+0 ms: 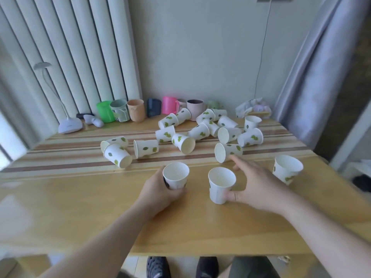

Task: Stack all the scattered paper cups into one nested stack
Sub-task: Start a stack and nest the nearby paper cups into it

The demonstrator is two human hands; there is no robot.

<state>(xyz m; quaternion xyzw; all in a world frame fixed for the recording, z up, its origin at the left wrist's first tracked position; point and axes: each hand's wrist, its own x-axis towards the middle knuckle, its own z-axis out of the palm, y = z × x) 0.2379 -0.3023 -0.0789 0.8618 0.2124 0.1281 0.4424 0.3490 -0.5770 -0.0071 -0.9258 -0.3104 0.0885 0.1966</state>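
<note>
White paper cups with green leaf prints lie scattered over the wooden table (80, 207). My left hand (158, 192) is wrapped around an upright cup (176, 176) near the table's middle. Just to its right stands a second upright cup (220, 184); my right hand (255, 183) is beside it with fingers spread, the thumb touching its lower side. A third upright cup (287, 168) stands farther right. A tipped cup (227, 151) lies just beyond my right fingertips. Several more cups (200, 131) lie on their sides farther back.
A row of coloured plastic mugs (138, 110) lines the back wall. A small white desk lamp (69, 124) stands at the back left, a crumpled bag (253, 108) at the back right. A curtain (313, 77) hangs on the right. The table's near edge is by my legs.
</note>
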